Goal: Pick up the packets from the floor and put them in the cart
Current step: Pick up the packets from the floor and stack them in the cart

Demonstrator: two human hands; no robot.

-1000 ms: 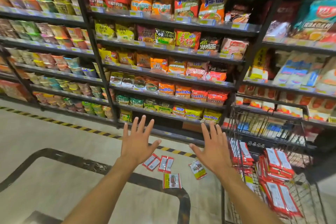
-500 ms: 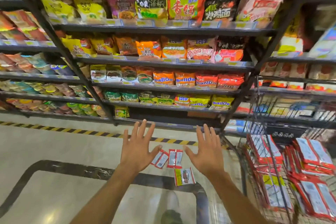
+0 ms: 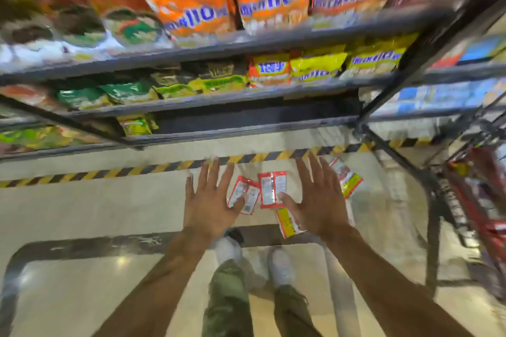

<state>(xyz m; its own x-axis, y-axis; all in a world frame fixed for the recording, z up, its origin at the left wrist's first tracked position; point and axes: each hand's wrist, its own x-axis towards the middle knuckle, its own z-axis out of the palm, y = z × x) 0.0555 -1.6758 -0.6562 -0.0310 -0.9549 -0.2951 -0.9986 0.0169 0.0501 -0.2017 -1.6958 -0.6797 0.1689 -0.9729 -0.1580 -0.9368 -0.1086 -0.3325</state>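
Nothing's gripped yet, both the left hand (image 3: 208, 204) and right hand (image 3: 319, 204) are spread wide, palms down over the packets (image 3: 271, 189) scattered on the floor (image 3: 95, 205), probably to scoop several together. Cart (image 3: 482, 200) waits at 3 o'clock.

Bare floor (image 3: 82, 213) leftward — cart (image 3: 476, 200) crowding right.

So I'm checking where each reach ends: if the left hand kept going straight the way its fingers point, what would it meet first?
Probably bare floor near the hazard-striped tape. The left hand, open, points past the packets beside its thumb. Depth is unclear.
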